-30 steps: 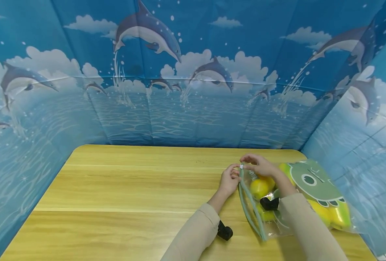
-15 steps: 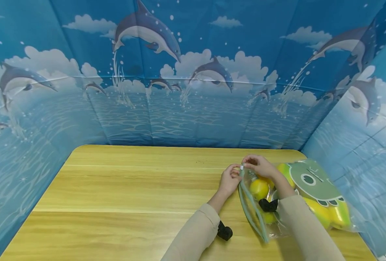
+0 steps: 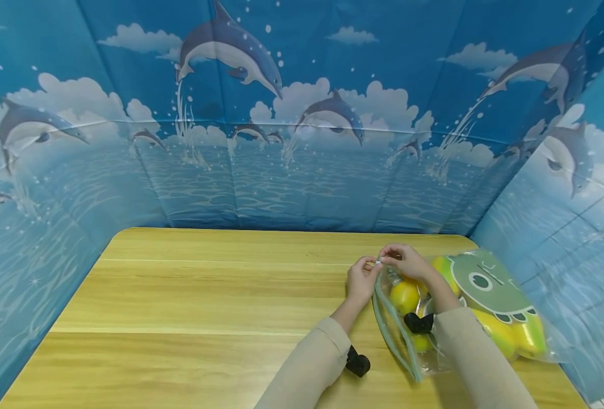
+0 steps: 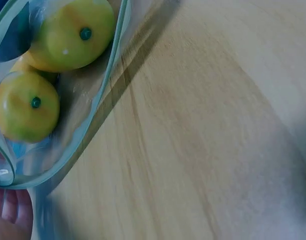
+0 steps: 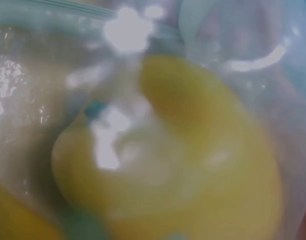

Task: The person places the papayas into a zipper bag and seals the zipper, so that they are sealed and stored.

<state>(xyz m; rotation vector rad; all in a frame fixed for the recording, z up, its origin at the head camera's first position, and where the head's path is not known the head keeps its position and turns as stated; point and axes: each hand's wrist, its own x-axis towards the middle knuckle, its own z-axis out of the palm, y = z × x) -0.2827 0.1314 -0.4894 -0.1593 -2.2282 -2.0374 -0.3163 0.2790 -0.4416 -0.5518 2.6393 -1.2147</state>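
Note:
A clear zip bag (image 3: 481,309) with a green cartoon face printed on it lies at the right of the table. Its pale green zip edge (image 3: 396,341) gapes along the left side. Several yellow-green fruits (image 3: 405,295) are inside; in the left wrist view, two fruits (image 4: 75,37) show dark green stem ends. At the far corner of the opening, my left hand (image 3: 361,279) pinches the small white zip slider (image 3: 378,262). My right hand (image 3: 404,261) pinches the bag's corner just beside it. The right wrist view holds a blurred yellow fruit (image 5: 192,165) behind shiny plastic.
The wood-grain table (image 3: 189,307) stretches away to the left. A blue dolphin-print curtain (image 3: 302,170) hangs along the back and sides. Black wrist cameras sit under the left sleeve (image 3: 358,363) and by the right sleeve (image 3: 418,322).
My left fingertips have shifted slightly up and right onto the slider, covering more of it. My right hand has moved slightly right. The near end of the zip edge has shifted a little.

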